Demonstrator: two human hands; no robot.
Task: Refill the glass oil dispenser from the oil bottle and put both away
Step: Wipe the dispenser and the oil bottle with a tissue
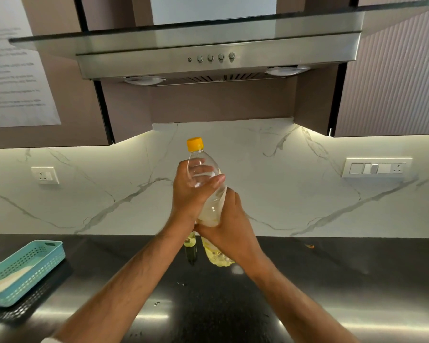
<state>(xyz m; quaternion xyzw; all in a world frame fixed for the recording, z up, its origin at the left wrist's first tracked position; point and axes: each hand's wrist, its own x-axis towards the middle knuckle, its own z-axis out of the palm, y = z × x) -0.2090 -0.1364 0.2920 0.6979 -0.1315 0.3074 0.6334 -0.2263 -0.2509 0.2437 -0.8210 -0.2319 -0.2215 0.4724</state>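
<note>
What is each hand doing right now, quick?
Left hand: gripping the upper part of the oil bottle.
Right hand: gripping the same bottle lower down.

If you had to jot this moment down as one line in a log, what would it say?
oil bottle: capped, held up over counter | left hand: grips upper part | right hand: grips lower part | oil dispenser: behind hands, mostly hidden

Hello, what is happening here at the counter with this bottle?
A person holds the oil bottle upright above the dark counter with both hands. The left hand grips its upper part, the right hand its lower part. The yellow cap is on. Something glassy, perhaps the dispenser, stands behind the wrists, mostly hidden. A teal basket sits at the left.
</note>
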